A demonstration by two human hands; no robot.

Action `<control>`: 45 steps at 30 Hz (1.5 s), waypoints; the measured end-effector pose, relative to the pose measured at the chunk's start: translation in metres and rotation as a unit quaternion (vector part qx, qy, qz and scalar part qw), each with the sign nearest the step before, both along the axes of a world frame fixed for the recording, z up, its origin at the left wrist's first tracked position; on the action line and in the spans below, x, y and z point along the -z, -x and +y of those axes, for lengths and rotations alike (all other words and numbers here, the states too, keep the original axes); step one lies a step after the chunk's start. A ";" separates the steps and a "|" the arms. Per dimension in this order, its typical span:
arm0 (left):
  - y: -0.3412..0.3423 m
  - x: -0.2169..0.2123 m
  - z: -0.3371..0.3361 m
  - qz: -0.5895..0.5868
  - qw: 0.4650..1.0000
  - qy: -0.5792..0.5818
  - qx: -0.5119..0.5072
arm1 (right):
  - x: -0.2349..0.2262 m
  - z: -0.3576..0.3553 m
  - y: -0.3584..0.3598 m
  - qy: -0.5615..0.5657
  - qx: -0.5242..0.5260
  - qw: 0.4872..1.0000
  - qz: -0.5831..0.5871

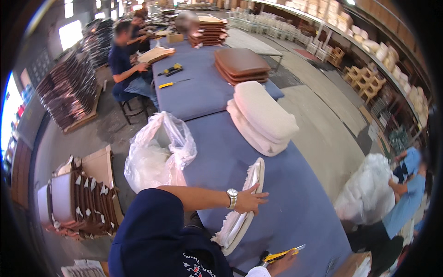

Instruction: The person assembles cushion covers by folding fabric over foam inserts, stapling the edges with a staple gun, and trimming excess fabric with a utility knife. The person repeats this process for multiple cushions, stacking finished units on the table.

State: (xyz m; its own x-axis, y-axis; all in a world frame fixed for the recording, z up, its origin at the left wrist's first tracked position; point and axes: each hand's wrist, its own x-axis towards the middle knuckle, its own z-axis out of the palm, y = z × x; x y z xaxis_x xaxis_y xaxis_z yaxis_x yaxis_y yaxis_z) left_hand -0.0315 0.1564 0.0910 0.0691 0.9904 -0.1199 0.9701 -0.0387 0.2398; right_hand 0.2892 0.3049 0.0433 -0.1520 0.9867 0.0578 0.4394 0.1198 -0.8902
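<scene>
A cream pad (237, 233) lies near the left edge of the surface (295, 194), its long axis slanting away toward stacked cushions (265, 113), beneath the spread left hand (250, 201); right of the pad, the right hand (284, 264) grips a yellow knife (278, 255).

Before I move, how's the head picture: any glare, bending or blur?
Head view: glare whites out the windows at upper left; head view: the fisheye curves the right-hand shelving inside a black rim; head view: the left hand and yellow knife read fairly clearly.
</scene>
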 end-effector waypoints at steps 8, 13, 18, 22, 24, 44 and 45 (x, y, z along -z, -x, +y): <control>-0.015 0.023 -0.045 -0.285 0.893 -0.130 -0.322 | 0.010 -0.059 0.062 0.323 -0.180 0.923 0.105; -0.011 0.052 -0.023 -0.328 0.799 -0.274 -0.423 | -0.037 -0.050 0.099 0.301 -0.307 0.898 0.094; 0.005 0.019 -0.001 -0.319 0.741 -0.247 -0.537 | -0.035 -0.010 0.114 0.291 -0.357 0.845 0.273; 0.029 0.020 0.023 -0.295 0.752 -0.204 -0.552 | -0.022 0.022 0.113 0.282 -0.321 0.815 0.392; 0.036 0.034 0.028 -0.271 0.743 -0.250 -0.558 | -0.014 0.019 0.116 0.242 -0.307 0.832 0.393; 0.085 0.068 0.037 -0.537 0.556 -0.316 -0.550 | -0.024 0.013 0.289 -0.052 -0.446 0.876 0.175; 0.081 0.071 0.036 -0.619 0.479 -0.325 -0.531 | -0.023 0.012 0.290 -0.051 -0.447 0.875 0.176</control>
